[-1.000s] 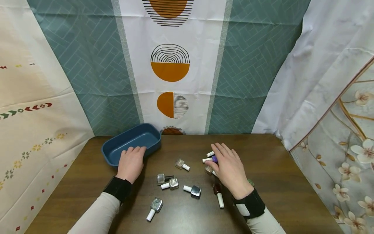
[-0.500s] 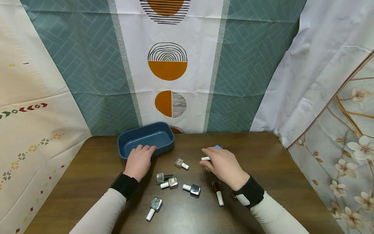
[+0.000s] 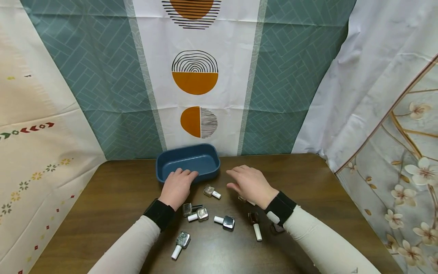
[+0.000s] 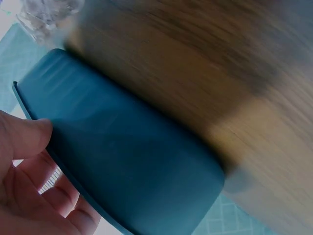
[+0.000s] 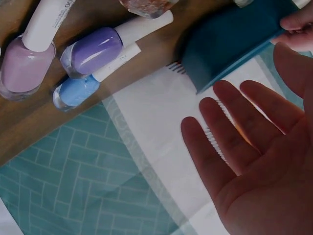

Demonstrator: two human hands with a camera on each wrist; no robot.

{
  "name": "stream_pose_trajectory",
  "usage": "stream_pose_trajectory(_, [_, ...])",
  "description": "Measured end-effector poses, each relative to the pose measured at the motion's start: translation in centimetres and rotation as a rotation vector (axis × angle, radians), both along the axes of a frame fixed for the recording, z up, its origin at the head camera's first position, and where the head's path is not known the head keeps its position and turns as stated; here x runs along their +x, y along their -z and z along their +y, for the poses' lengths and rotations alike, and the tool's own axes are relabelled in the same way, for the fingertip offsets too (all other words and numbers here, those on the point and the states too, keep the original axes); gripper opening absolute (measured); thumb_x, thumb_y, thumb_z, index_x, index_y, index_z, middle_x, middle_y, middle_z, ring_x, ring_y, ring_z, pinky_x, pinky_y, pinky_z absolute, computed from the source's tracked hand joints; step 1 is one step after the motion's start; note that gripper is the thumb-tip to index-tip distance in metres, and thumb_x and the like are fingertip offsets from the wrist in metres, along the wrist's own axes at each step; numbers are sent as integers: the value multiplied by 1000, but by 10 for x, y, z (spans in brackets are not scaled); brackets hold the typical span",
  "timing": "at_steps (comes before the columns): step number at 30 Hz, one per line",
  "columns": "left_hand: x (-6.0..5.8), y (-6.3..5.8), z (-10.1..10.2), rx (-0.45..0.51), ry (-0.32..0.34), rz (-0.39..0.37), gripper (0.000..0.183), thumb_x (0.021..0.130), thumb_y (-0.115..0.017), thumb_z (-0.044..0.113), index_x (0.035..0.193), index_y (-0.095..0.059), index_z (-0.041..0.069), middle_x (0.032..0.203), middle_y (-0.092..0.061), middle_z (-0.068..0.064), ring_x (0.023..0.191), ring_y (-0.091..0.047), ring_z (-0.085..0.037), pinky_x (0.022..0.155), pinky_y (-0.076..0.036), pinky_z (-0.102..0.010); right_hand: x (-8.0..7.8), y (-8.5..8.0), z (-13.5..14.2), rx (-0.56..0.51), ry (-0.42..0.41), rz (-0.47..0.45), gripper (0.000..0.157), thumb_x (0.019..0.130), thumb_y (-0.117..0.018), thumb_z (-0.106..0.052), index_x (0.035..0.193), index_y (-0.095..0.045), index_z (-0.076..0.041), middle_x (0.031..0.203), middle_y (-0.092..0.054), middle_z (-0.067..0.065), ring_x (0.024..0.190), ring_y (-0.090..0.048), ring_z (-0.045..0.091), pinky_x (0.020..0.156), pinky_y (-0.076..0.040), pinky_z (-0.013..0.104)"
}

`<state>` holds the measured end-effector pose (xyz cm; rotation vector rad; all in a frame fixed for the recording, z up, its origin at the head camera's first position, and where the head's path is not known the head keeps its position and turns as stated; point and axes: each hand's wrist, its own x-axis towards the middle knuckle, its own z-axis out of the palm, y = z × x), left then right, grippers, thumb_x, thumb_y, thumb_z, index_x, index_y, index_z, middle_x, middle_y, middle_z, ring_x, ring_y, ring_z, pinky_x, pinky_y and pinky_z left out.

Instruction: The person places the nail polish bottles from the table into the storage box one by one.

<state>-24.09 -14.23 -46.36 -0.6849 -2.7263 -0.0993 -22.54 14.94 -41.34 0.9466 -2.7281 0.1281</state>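
My left hand (image 3: pixel 177 188) holds the near rim of a dark blue rectangular tub (image 3: pixel 209 176). In the left wrist view its thumb (image 4: pixel 32 137) lies on the outer wall and the fingers curl over the rim. My right hand (image 3: pixel 251 184) hovers to the right of the tub, fingers extended, with nothing in it. The right wrist view shows a purple nail polish bottle (image 5: pixel 95 51), a light blue nail polish bottle (image 5: pixel 76 91) and a lilac nail polish bottle (image 5: pixel 27 68) near that hand; the head view hides them behind it.
Several more nail polish bottles lie on the brown table (image 3: pixel 113 213): a glittery one (image 3: pixel 209 190) before the tub, a dark one (image 3: pixel 228 223) mid-table, a brown-red one (image 3: pixel 253 218) right, a grey glitter one (image 3: pixel 183 239) nearest. A patterned curtain (image 3: pixel 287 87) hangs behind.
The tub has slid right along the table's back edge with my left hand on its rim. My right hand has moved left, over the bottles towards the tub.
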Motion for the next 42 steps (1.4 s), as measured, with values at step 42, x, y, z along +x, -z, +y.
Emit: stream_pose_trajectory(42, [-4,-11,49,-54,96,-90,40,105,-71,-1,140,-75,18,123,-77,-9,105,-66,-32,96,-57,-50,-34,24,-7,-88,25,-46,9,106,-77,-15,103,-85,-14,88,-73,0,89,-73,22,80,-63,42])
